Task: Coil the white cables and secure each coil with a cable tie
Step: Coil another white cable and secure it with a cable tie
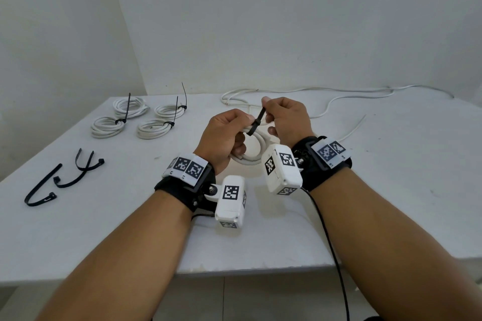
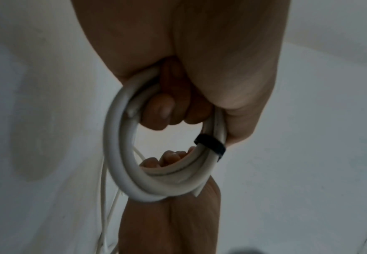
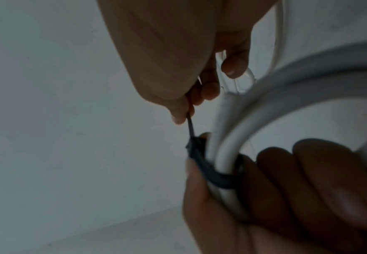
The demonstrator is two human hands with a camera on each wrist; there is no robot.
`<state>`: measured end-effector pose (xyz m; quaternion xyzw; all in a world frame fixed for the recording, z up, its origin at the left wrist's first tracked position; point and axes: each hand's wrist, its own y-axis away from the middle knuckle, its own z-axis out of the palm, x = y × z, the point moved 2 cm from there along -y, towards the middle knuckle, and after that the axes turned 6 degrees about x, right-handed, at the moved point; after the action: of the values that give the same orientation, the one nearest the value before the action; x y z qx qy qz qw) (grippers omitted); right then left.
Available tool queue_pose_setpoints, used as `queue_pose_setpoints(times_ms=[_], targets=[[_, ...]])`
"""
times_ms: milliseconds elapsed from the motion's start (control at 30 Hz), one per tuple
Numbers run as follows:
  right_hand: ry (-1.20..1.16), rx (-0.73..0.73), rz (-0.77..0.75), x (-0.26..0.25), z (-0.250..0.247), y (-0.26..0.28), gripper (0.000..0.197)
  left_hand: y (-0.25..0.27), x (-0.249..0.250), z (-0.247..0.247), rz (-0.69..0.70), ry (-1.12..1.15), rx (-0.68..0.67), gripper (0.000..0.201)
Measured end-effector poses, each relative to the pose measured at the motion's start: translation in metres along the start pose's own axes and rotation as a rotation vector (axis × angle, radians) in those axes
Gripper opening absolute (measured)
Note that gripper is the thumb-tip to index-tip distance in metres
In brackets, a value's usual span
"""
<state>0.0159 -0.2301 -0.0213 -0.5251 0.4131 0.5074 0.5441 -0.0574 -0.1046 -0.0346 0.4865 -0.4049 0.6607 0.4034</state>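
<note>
A coil of white cable (image 1: pixel 254 150) is held above the white surface (image 1: pixel 391 164) at the centre of the head view, between the two hands. The coil is gripped by the left hand (image 1: pixel 224 138), whose fingers (image 2: pixel 160 110) are curled through its loops, as the left wrist view shows. A black cable tie (image 1: pixel 257 122) is wrapped around the strands at the upper side of the coil; its band (image 2: pixel 210 143) is seen lying tight against the cable. The free tail of the tie is pinched by the right hand (image 1: pixel 287 118) between thumb and fingers (image 3: pixel 208 92) and stands up from the coil at a slant.

In the upper left of the head view, four tied coils (image 1: pixel 135 118) lie close together on the surface, each bound with a black tie whose tail sticks up. Nearer the left edge, three loose black ties (image 1: pixel 65 180) lie bent on the surface. Uncoiled white cable (image 1: pixel 339 96) is stretched along the far edge of the surface, in the upper right. White camera units with black-and-white markers (image 1: pixel 230 200) are strapped to both wrists.
</note>
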Motion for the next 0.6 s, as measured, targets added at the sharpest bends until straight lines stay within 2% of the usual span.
queue_pose_setpoints(times_ms=[133,200,267,333,367,500,600], targets=[[-0.016,0.070,-0.005,0.000,0.003,0.002,0.028,0.001,0.001,0.002,-0.031,0.061,-0.015,0.018],[-0.054,-0.025,0.077,0.002,0.005,0.003,0.027,0.001,0.000,-0.002,-0.044,0.066,0.008,0.012],[-0.081,-0.196,0.176,0.005,0.005,0.004,0.029,0.000,-0.002,-0.006,-0.070,0.078,0.026,0.014],[-0.120,-0.312,0.186,0.007,0.007,0.005,0.028,-0.001,-0.002,-0.009,-0.095,0.082,0.021,0.027],[-0.117,-0.325,0.160,0.006,0.007,0.006,0.026,-0.002,-0.003,-0.010,-0.106,0.083,0.011,0.033],[0.030,-0.240,0.021,0.002,0.007,0.005,0.029,-0.001,0.000,-0.010,-0.124,0.095,-0.086,0.036],[0.011,-0.195,0.010,0.000,0.005,0.006,0.031,0.002,0.003,-0.010,-0.114,0.060,-0.186,0.028]])
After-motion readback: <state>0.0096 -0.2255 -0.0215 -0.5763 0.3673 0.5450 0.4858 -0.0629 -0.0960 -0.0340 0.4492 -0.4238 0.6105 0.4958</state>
